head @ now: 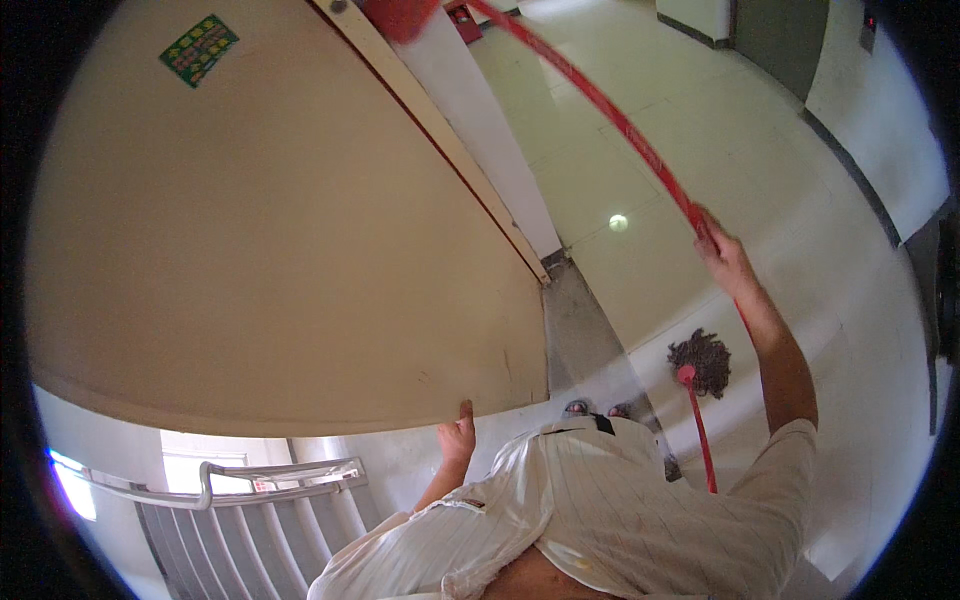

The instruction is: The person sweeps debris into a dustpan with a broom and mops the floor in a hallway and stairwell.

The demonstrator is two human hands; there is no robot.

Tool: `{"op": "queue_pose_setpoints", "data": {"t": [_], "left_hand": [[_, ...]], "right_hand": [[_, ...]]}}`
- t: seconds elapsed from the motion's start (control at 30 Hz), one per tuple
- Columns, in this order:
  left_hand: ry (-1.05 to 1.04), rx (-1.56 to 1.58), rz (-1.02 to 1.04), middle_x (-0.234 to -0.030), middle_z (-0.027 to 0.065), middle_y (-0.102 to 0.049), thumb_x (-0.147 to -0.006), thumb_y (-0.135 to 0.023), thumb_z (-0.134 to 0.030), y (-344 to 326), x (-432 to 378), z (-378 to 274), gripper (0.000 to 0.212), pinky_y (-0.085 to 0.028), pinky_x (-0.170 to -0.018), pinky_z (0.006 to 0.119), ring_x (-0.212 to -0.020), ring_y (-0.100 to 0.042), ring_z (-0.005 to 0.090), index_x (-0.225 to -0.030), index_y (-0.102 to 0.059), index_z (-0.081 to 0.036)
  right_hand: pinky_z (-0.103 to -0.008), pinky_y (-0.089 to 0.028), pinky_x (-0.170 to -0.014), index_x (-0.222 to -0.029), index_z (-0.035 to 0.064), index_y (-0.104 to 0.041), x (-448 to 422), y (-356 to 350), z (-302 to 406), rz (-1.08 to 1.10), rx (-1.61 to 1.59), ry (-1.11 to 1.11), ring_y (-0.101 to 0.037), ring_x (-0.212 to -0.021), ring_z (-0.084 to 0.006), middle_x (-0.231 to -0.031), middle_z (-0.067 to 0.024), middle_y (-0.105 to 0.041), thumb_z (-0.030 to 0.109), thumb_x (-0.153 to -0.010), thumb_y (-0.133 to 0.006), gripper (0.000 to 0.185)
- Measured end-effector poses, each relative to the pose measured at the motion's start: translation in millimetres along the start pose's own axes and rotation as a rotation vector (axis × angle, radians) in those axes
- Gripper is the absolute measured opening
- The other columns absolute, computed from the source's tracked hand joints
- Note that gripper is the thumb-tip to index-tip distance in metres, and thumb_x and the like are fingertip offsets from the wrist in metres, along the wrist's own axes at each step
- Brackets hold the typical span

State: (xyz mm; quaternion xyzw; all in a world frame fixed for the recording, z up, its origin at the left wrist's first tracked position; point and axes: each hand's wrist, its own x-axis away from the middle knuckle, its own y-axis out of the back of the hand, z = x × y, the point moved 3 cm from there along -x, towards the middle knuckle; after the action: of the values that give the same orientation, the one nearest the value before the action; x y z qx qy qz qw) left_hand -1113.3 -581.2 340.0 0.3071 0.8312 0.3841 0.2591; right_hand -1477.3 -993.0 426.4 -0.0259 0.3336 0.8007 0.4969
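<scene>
My right hand (721,251) is closed around a long red pole (622,120). The pole rises to the upper left, where a blurred red head (401,16) is partly cut off by the picture's top edge. My left hand (459,435) grips the free edge of a large beige door (300,247), thumb on the near face; its fingers are hidden behind the door. A mop with dark strands (712,364) rests on the floor below my right forearm. The mop's red handle (703,442) runs down and disappears behind my shirt.
The door frame (450,142) meets a white wall and a grey threshold (585,322). A metal stair railing (255,487) stands at the lower left. Pale floor tiles (660,165) stretch beyond, with a red box (463,21) by the far wall and dark baseboard along the right.
</scene>
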Motion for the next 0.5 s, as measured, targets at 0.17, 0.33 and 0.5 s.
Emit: {"op": "queue_pose_setpoints", "data": {"t": [0.17,0.33,0.5], "left_hand": [[0.057,-0.039,0.029,-0.098,0.0239,-0.058,-0.087,-0.053,-0.028,2.5,4.5,4.6,0.031,-0.04,-0.083,0.047,-0.094,-0.051,0.044,-0.102,-0.058,-0.001],[-0.02,-0.05,-0.029,-0.101,0.0238,-0.058,-0.088,-0.05,-0.029,-3.5,4.3,14.1,0.033,-0.04,-0.084,0.047,-0.097,-0.051,0.0435,-0.103,-0.058,-0.001],[0.12,0.01,0.033,-0.102,0.0241,-0.057,-0.088,-0.051,-0.031,4.1,0.0,-1.0,0.035,-0.04,-0.084,0.046,-0.098,-0.051,0.0425,-0.104,-0.058,0.001]], "right_hand": [[-0.0304,-0.044,-0.081,-0.136,0.0123,-0.033,104.1,-35.1,-36.7,0.194,-0.049,-0.301,-0.06,-0.095,-0.0213,-0.116,-0.0214,-0.055,0.011,-0.086,-0.05,0.053],[-0.0427,-0.048,-0.076,-0.136,0.018,-0.033,164.9,-64.0,-73.8,0.488,0.27,-0.525,-0.06,-0.082,-0.036,-0.086,-0.0236,-0.06,0.024,-0.086,-0.049,0.053],[-0.0471,-0.047,-0.076,-0.132,0.0152,-0.038,183.6,-114.9,-107.8,0.563,0.299,-0.65,-0.059,-0.084,-0.0383,-0.089,-0.0235,-0.06,0.026,-0.084,-0.05,0.051]]}}
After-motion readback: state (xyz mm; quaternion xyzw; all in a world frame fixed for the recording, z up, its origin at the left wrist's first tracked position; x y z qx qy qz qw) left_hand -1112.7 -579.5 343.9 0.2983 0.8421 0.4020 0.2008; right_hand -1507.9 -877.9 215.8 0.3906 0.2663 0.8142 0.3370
